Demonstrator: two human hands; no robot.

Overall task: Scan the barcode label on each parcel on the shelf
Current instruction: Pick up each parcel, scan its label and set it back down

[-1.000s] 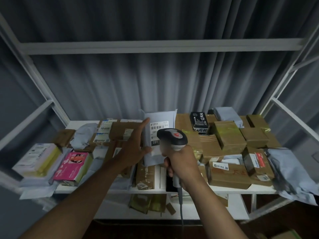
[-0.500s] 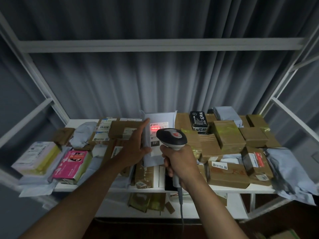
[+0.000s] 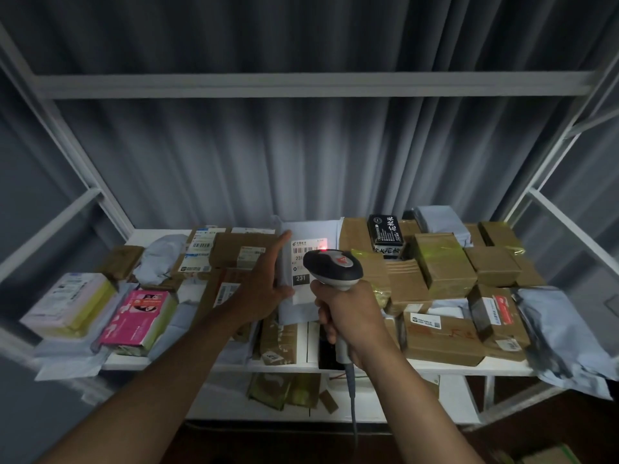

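A grey mailer parcel (image 3: 310,229) stands tilted up at the middle of the white shelf (image 3: 462,370). Its white barcode label (image 3: 306,249) faces me, with a red scan light at the label's right end. My left hand (image 3: 259,289) holds the mailer's left edge, forefinger stretched up along it and thumb across the front. My right hand (image 3: 346,316) grips the handle of a black and grey barcode scanner (image 3: 333,269), whose head points at the label and hides part of it.
Brown cardboard boxes (image 3: 442,262) crowd the right half of the shelf, with a black packet (image 3: 384,234) behind them. A pink box (image 3: 139,318), a yellow-white box (image 3: 72,304) and labelled cartons (image 3: 201,249) lie left. A grey bag (image 3: 562,333) overhangs the right edge. Packets lie on the lower shelf.
A red scan light came on across the mailer's label half a second ago; it now shows only at the label's right end. Both hands have stayed nearly still.
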